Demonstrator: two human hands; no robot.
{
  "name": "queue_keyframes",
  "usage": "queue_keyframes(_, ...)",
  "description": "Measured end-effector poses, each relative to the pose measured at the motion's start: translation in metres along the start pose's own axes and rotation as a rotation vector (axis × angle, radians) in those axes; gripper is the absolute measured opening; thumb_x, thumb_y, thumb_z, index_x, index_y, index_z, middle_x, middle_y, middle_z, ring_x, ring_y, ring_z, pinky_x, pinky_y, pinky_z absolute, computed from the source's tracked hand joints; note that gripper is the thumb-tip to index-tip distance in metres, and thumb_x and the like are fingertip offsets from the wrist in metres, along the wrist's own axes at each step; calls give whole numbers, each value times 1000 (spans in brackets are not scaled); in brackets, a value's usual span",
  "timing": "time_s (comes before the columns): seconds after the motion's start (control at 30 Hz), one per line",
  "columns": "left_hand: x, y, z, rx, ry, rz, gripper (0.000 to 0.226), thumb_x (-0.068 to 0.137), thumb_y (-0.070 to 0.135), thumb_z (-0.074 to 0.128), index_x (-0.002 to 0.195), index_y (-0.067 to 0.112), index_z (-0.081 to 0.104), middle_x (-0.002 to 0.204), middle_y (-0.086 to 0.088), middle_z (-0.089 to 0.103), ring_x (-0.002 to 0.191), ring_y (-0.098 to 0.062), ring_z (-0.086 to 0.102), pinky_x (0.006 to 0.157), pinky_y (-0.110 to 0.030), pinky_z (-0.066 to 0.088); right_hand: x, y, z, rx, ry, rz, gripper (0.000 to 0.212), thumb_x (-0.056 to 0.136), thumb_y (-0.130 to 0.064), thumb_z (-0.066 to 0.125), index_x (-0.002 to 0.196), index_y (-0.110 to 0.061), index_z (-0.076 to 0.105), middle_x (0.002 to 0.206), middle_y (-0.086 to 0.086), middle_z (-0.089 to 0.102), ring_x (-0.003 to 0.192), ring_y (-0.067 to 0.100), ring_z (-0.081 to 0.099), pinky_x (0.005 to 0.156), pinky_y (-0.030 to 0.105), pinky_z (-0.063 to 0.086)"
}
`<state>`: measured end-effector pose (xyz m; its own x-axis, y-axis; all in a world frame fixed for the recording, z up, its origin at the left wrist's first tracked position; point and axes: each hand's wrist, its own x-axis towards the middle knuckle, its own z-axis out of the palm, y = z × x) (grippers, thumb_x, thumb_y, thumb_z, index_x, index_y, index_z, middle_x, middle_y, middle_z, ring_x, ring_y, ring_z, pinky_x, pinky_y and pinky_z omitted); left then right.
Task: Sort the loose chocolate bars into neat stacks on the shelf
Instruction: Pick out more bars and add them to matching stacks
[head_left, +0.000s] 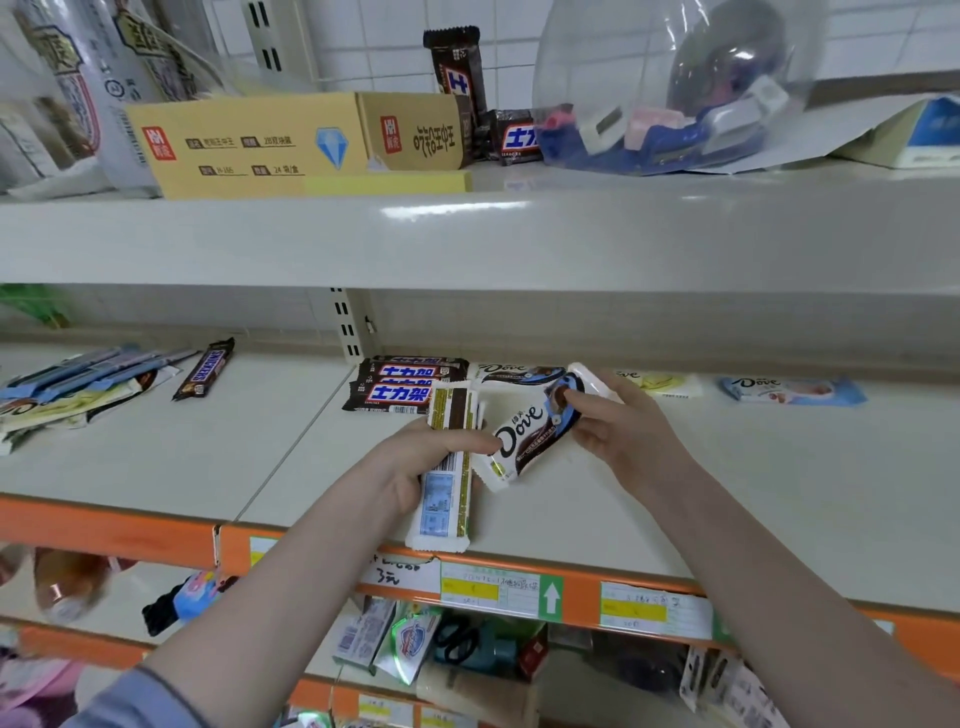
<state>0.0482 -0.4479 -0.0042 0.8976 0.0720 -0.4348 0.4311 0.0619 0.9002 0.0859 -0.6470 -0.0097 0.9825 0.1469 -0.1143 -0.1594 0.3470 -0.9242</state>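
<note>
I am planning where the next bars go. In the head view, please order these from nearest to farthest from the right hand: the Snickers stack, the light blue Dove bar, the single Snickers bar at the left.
From the right hand:
1. Snickers stack, just left, behind the left hand.
2. Light blue Dove bar, to the right, at the back.
3. Single Snickers bar, far left.

A white and brown chocolate bar (530, 431) above a pale shelf (727, 493) with an orange front edge; dark brown bars (395, 387) with blue-and-red lettering behind.
</note>
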Motion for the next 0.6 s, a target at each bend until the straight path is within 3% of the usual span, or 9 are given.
queue_keyframes(0.13,3,4,-6,-73,45,6,23,64,5,78,82,11,65,65,-7,72,51,-18,66,52,-27,52,0,-3,-7,-235,-37,-37,23,77,-6,68,99,-14,65,90,12,63,66,16,60,55,21,46)
queue_keyframes(0.33,6,3,-5,-205,82,-11,21,69,3,75,85,10,63,55,-5,69,42,-15,63,42,-22,50,-2,-2,-14,-625,-82,-195,20,72,-5,72,84,-21,66,99,18,59,74,21,52,55,22,47)
queue_keyframes(0.4,7,2,-5,-218,77,-18,17,70,2,75,80,9,63,53,-5,68,40,-15,62,40,-22,49,-2,-2,-18,-742,-90,-272,21,70,-8,74,86,-21,67,99,20,63,67,27,49,58,33,44)
queue_keyframes(0.47,9,3,-4,-205,64,-28,13,70,3,74,74,10,63,53,-5,68,40,-15,62,40,-22,49,-2,-4,-22,-874,-142,-338,25,68,-14,77,86,-26,66,93,8,66,71,34,54,66,40,45)
queue_keyframes(0.5,10,3,-5,-197,55,-34,12,71,4,74,72,10,64,53,-5,68,41,-15,62,41,-22,50,-2,-5,-24,-949,-179,-379,27,67,-15,78,85,-30,65,91,-2,65,76,27,57,70,39,46)
queue_keyframes(0.6,13,2,-6,-172,27,-64,12,70,6,74,70,12,63,55,-5,69,42,-15,63,43,-22,51,-1,-5,-30,-1177,-299,-531,36,64,-20,81,94,-31,63,91,-13,58,84,5,53,72,10,39)
